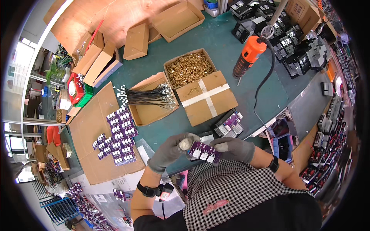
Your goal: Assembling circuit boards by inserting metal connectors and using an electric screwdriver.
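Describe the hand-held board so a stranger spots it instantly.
Start at the green table; at its near edge are a gray-gloved left hand and right hand. Between them is a purple circuit board with three white blocks. Unlike the purple boards lying on cardboard, it is held.

Purple board (204,151), grey gloves (239,149), black-white checked apron (235,179)

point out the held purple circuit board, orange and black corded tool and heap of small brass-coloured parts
Held purple circuit board (204,151): head view, middle of its face
Orange and black corded tool (248,55): head view, its casing
Heap of small brass-coloured parts (190,69): head view, its middle
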`<action>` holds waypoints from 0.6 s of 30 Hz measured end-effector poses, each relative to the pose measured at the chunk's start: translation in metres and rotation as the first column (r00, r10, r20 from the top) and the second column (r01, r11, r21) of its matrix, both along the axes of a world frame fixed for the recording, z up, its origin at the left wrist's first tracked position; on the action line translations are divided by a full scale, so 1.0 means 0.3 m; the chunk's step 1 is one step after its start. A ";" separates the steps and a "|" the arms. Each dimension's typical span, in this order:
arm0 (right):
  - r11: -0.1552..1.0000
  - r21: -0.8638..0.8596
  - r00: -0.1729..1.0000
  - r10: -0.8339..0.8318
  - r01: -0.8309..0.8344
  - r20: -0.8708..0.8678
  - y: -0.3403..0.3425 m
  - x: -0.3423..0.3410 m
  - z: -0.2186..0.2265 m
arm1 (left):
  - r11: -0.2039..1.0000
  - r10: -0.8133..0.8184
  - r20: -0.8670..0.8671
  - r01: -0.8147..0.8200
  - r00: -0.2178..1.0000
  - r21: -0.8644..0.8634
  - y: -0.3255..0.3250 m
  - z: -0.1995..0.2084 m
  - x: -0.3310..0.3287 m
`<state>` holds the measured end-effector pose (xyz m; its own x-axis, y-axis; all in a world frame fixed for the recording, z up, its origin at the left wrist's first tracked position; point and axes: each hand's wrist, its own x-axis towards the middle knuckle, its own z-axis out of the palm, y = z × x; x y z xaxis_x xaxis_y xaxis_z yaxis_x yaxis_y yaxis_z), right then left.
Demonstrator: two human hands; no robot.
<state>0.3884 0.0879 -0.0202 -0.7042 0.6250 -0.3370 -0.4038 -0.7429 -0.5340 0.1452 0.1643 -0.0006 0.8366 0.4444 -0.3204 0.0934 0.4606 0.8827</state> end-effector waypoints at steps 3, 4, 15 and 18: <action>0.998 0.040 0.993 -0.043 0.048 -0.112 0.010 0.007 0.027 | 0.968 0.251 -0.002 -0.251 0.968 0.027 -0.026 0.032 0.027; 0.994 0.048 0.986 -0.093 0.101 -0.139 0.016 0.008 0.033 | 0.965 0.261 0.067 -0.258 0.963 -0.047 -0.027 0.042 0.036; 0.984 -0.060 0.968 -0.174 0.165 -0.181 0.037 0.032 0.016 | 0.921 0.386 0.070 -0.380 0.920 -0.079 -0.051 0.100 0.135; 0.985 -0.065 0.968 -0.171 0.162 -0.186 0.041 0.035 0.010 | 0.949 0.314 0.127 -0.306 0.941 -0.073 -0.039 0.094 0.125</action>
